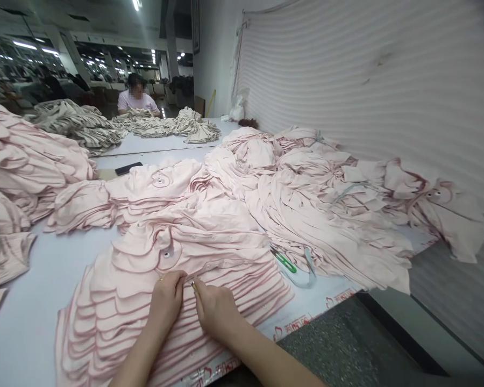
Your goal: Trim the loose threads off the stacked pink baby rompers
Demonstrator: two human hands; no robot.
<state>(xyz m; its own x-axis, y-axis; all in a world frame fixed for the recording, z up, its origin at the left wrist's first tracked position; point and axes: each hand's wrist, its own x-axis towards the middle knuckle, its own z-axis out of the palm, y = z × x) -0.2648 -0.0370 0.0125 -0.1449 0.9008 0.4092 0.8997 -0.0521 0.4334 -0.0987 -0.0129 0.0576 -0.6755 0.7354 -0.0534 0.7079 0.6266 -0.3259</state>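
My left hand (169,293) is closed, its thumb and fingers pinching the edge of the top pink garment (221,244) near the button placket. Close beside it, my right hand (215,309) is closed around a small brass-coloured tool (196,288) whose tip shows at the fingertips; its exact kind is too small to make out. The garment lies on a layered stack of matching pink pieces with darker pink edging. An animal-face patch (167,255) shows just above my left hand. Green-handled thread snips (284,262) rest right of the stack.
More pink garments pile up at the left (28,156) and right (302,199). A pale fabric strip (310,271) lies by the snips. A dark phone-like object (128,168) is farther back. Across the table (76,258), a person (139,99) sits behind grey-beige garments (157,124).
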